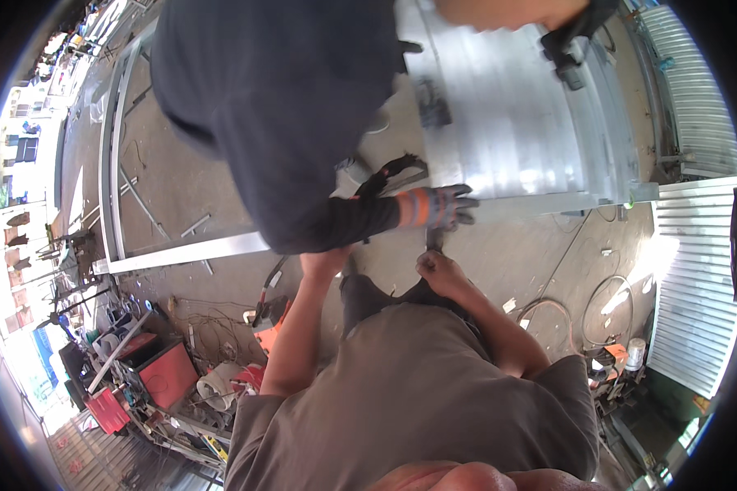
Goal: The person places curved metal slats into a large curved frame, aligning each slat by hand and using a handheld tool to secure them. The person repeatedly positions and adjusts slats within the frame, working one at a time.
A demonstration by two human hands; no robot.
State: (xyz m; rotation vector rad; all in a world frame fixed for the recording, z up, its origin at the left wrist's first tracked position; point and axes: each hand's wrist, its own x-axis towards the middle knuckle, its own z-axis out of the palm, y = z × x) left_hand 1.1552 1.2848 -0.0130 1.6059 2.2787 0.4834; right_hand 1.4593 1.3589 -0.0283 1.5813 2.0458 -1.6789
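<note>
Your right hand (444, 274) curls near a co-worker's glove (442, 206), left hand (323, 262) partly hidden, both grips unclear; keep fingers clear of the metal bar (192, 252).

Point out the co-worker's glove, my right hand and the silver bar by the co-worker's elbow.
Co-worker's glove (442, 207): head view, its gray middle.
Right hand (443, 273): head view, its middle.
Silver bar (190, 252): head view, midway along.

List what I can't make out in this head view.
All in the head view:
- Fingers of the left hand: hidden behind the co-worker's dark sleeve.
- Inside of the right hand: turned from view, so whether it grips anything is unclear.
- Right end of the silver bar: covered by that same sleeve.
- Co-worker's head: cut off by the top edge.
- Background things at far left: too small, washed out by glare.
</note>
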